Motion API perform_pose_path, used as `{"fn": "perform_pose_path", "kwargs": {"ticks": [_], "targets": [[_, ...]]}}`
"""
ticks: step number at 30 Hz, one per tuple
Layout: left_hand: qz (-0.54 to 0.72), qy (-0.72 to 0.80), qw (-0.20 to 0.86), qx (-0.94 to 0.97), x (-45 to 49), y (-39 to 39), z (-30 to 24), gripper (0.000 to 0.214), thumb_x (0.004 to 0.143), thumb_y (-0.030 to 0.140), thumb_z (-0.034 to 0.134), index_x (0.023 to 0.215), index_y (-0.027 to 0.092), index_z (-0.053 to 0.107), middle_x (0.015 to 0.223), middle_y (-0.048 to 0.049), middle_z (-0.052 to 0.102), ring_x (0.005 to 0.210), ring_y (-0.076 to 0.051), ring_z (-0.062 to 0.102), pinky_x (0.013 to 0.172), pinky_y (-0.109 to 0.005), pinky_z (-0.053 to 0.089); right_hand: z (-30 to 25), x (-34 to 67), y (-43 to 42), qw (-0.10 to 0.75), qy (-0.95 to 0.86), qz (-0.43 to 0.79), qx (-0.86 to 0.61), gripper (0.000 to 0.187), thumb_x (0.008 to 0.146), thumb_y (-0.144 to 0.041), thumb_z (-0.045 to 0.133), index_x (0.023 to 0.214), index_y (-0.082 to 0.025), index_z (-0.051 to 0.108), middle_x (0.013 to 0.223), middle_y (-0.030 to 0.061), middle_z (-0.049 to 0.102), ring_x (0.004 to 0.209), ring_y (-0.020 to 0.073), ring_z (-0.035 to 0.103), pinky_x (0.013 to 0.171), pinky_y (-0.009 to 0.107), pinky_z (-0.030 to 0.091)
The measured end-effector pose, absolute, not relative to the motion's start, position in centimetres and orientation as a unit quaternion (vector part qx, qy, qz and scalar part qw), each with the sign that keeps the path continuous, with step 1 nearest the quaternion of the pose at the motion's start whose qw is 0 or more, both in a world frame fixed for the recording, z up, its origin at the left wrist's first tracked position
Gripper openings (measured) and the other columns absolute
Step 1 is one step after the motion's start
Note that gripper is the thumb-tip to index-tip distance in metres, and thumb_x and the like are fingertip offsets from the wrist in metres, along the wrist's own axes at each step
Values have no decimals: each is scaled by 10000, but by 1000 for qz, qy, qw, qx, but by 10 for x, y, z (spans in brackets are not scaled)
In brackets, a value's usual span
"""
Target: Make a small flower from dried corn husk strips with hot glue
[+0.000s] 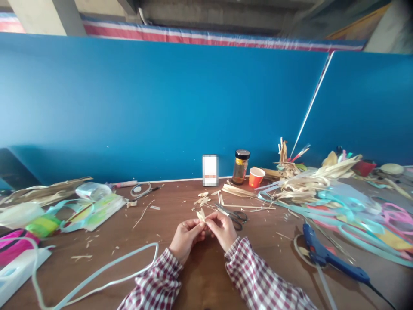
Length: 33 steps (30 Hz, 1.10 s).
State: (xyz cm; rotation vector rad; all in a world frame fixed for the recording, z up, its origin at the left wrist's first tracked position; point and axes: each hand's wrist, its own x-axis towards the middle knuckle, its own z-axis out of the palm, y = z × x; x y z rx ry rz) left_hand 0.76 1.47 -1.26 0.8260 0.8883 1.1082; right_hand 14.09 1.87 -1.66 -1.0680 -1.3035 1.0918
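Note:
Both my hands meet low in the middle of the head view, above the brown table (155, 232). Between their fingertips is a small pale piece of dried husk (200, 215), its pointed tip sticking up. My left hand (188, 237) pinches it from the left with thumb and forefinger. From the other side my right hand (222, 230) pinches at its lower right edge, thumb and forefinger together. Just behind the right hand lie scissors (238, 216), partly hidden by it. Cut husk scraps (202, 199) are scattered beyond the fingers.
A blue glue gun (334, 258) with its cord rests at right, near piled husks (303, 183) and turquoise ribbons (355, 228). A lidded jar (240, 168) and orange paper cup (256, 177) stand by the blue partition (161, 107). A white cable (106, 269) loops across the left.

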Motion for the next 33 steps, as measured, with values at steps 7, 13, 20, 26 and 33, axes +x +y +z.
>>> {"fn": "perform_pose_path", "kwargs": {"ticks": [7,13,20,26,33], "targets": [[510,417,639,398,11,16,-16,256,592,321,758,690,94,689,568,-26,628,490,-77,537,503,-181,452,-19,141,19,534,-542,462,-455,300,710,-469,626,709,-169,609,594,20,616,492,138,544,405,229,432],[512,420,632,403,13,15,-17,271,599,325,751,725,92,693,588,-36,641,502,-85,549,517,-188,458,-19,141,19,532,-546,460,-456,300,723,-470,618,710,-171,593,580,11,591,491,134,536,412,228,431],[516,419,640,386,14,15,-15,266,583,326,760,699,98,689,557,-20,619,480,-75,533,504,-180,451,-21,140,20,532,-541,456,-465,329,697,-497,627,726,-172,585,598,19,595,484,140,530,400,236,425],[514,411,649,382,14,17,-18,259,591,326,757,677,95,678,532,-12,599,460,-66,518,488,-173,438,-22,140,19,529,-552,434,-476,311,718,-483,608,735,-172,588,593,23,585,481,140,521,392,238,425],[523,407,655,364,14,16,-17,264,571,324,770,676,101,676,535,-9,598,460,-63,515,490,-176,435,-18,138,17,532,-544,434,-482,321,699,-496,618,730,-178,593,603,25,592,503,158,547,386,242,434]]}}
